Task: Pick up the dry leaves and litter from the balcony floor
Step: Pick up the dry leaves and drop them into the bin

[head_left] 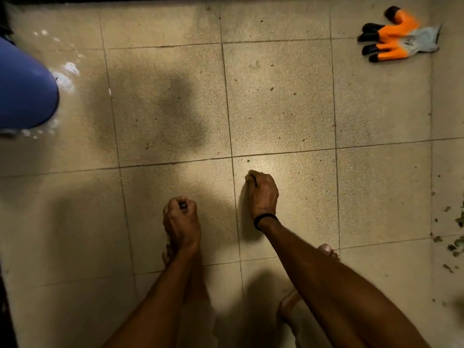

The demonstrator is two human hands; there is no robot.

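Floor tiles [276,96] bear blue container [25,86] (contents unseen).

left hand [182,218]: fingers curled into a fist | right hand [262,193]: fingers bunched together, tips pointing down

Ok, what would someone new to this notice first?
The orange glove lying on the tiles at top right stands out most. Next comes the blue container at the left edge, with a wet patch around it. In the middle, the left hand and right hand are curled into fists, and leaf bits lie scattered at the right edge.
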